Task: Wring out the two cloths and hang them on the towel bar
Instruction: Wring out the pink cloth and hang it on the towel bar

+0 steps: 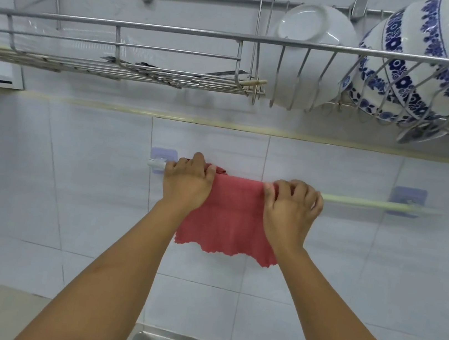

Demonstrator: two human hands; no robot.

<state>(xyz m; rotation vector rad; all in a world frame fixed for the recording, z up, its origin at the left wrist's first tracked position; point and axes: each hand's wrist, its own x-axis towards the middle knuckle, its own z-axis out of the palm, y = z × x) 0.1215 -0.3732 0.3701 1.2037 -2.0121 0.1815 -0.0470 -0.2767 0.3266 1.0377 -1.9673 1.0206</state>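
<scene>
The red cloth [229, 214] hung over the towel bar's [358, 201] left end, its top edge gripped by left hand [186, 183] and right hand [291, 209].

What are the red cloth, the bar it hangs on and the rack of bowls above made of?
The red cloth looks like soft woven or microfibre fabric: matte, limp, with a wavy lower edge. The towel bar seems pale green plastic, smooth, though coated metal is possible. The dish rack appears to be stainless steel wire: silvery and shiny.
</scene>
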